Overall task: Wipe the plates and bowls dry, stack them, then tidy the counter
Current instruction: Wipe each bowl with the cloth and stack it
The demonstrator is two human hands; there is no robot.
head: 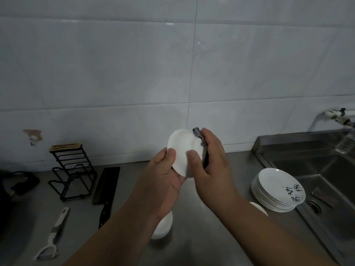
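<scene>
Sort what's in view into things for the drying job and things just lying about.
Job: small white dish in left hand; grey cloth in right hand; stack of plates; white bowls.
Lying about: cleaver; peeler; black wire rack; plastic bottle.

Holding a small white dish (181, 148) raised over the tabletop (192, 217) in the left hand (165, 179), thumb on its face. Pressing a grey cloth (199, 139) against its right rim with the right hand (211, 162), fingers (210, 138) curled behind. Stack of plates (278, 187) just beside the sink (317, 169) at right; cleaver (105, 187), peeler (51, 237) and black rack (73, 169) at left.
</scene>
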